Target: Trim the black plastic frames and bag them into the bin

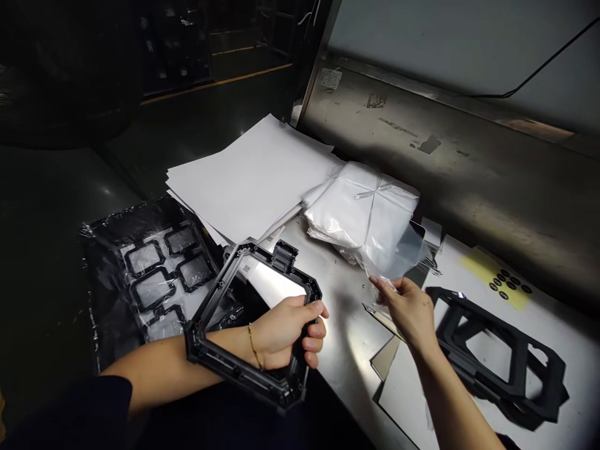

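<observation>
My left hand is closed round the right side of a black plastic frame, with the forearm passing across its opening. The frame is tilted and has a small block on its upper edge. My right hand pinches the near corner of a clear plastic bag. That bag comes off the front of a bundle of clear bags tied crosswise with string. Right of that hand lie several black frames, overlapping one another on a white sheet.
A stack of white sheets lies behind on the metal table. On the left, a black-lined container holds several bagged frames. A yellow note with round black stickers is at right. A metal panel borders the back.
</observation>
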The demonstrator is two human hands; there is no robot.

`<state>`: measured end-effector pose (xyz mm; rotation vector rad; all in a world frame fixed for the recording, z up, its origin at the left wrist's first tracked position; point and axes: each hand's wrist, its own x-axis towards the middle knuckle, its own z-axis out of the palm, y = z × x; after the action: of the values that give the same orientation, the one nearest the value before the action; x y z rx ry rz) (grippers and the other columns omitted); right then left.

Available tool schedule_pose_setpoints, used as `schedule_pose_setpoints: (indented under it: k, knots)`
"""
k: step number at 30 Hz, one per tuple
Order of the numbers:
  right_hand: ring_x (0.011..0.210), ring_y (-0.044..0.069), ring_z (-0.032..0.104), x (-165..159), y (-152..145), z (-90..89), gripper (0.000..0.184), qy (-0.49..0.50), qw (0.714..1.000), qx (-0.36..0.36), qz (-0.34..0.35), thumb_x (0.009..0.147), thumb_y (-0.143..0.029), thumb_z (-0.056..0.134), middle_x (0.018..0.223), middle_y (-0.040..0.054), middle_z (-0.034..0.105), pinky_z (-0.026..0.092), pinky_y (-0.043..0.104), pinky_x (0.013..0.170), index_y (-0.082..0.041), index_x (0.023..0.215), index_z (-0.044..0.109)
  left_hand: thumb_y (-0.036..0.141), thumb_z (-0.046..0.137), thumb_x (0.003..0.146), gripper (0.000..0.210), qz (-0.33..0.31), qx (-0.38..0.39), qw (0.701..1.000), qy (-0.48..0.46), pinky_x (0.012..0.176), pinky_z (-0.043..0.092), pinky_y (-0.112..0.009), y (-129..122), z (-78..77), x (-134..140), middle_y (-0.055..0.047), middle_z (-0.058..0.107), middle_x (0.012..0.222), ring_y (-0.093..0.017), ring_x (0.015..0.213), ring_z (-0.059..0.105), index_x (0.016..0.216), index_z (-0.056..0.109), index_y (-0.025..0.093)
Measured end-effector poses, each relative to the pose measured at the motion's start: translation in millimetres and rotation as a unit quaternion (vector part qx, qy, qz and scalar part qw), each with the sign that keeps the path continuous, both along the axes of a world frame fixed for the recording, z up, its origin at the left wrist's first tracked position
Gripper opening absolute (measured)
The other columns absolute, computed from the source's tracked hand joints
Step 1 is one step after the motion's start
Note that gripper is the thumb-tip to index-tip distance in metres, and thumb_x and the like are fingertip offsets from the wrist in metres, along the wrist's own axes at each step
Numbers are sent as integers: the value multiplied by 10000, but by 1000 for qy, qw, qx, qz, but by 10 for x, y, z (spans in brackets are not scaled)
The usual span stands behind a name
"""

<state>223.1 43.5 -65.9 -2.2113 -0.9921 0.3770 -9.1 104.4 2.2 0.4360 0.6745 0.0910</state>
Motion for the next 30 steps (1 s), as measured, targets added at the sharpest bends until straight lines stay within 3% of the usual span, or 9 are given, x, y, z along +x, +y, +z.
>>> schedule_pose_setpoints:
  k: [4, 7, 10, 15, 19, 23, 26, 30]
  knots:
    - [365, 125, 479, -678, -147, 168, 430, 178, 983, 18, 46, 667, -608, 480, 400, -24, 488, 376, 253, 395, -214, 529, 373, 295, 479, 816, 154, 40, 94, 993, 52, 313, 233, -132, -52, -188, -119, 52, 448, 632, -11, 383, 300, 808, 461, 143]
    - [407, 134, 512, -1219, -225, 176, 375, 258, 962, 19, 90, 660, -518, 564, 443, -32, 517, 402, 253, 425, -213, 559, 371, 261, 535, 786, 147, 48, 151, 985, 72, 303, 217, -117, -111, -350, -220, 48, 453, 656, -6, 400, 319, 824, 476, 131]
    - [519, 142, 532, -1548, -277, 191, 268, 300, 944, 27, 132, 627, -387, 653, 561, -17, 574, 410, 256, 503, -199, 617, 462, 210, 561, 766, 111, 29, 172, 980, 95, 303, 219, -115, -139, -455, -323, 70, 420, 574, -15, 400, 344, 783, 494, 123]
    - [657, 159, 530, -1665, -319, 243, 107, 370, 914, 59, 156, 693, -301, 616, 698, 18, 616, 386, 273, 634, -203, 661, 647, 194, 540, 782, 132, 39, 190, 973, 129, 310, 234, -124, -71, -506, -486, 96, 347, 499, -18, 378, 318, 684, 483, 125]
    - [639, 151, 513, -1639, -311, 123, 155, 472, 871, 116, 71, 706, -341, 600, 660, 15, 581, 390, 278, 626, -202, 646, 634, 181, 539, 780, 157, 54, 178, 973, 137, 309, 229, -126, 25, -536, -653, 97, 343, 498, -18, 377, 319, 650, 472, 125]
    - [636, 129, 491, -1602, -256, 10, 234, 576, 797, 181, -6, 692, -465, 553, 662, -17, 512, 418, 295, 674, -234, 659, 547, 164, 538, 779, 113, 110, 174, 965, 164, 312, 245, -122, 150, -592, -917, 82, 388, 550, -17, 395, 336, 691, 481, 123]
    - [552, 95, 440, -1685, -180, -19, 252, 631, 758, 164, 0, 615, -408, 652, 587, -45, 437, 414, 260, 606, -209, 602, 497, 175, 515, 795, 63, 151, 178, 954, 189, 307, 250, -118, 230, -639, -1117, 46, 477, 660, -13, 409, 353, 771, 491, 122]
    - [459, 46, 386, -1889, -53, -80, 219, 663, 740, 109, 26, 594, -223, 719, 515, -65, 429, 332, 182, 459, -149, 603, 513, 196, 500, 806, 75, 172, 197, 942, 210, 307, 256, -122, 273, -709, -1299, 32, 501, 699, -13, 407, 353, 823, 495, 124]
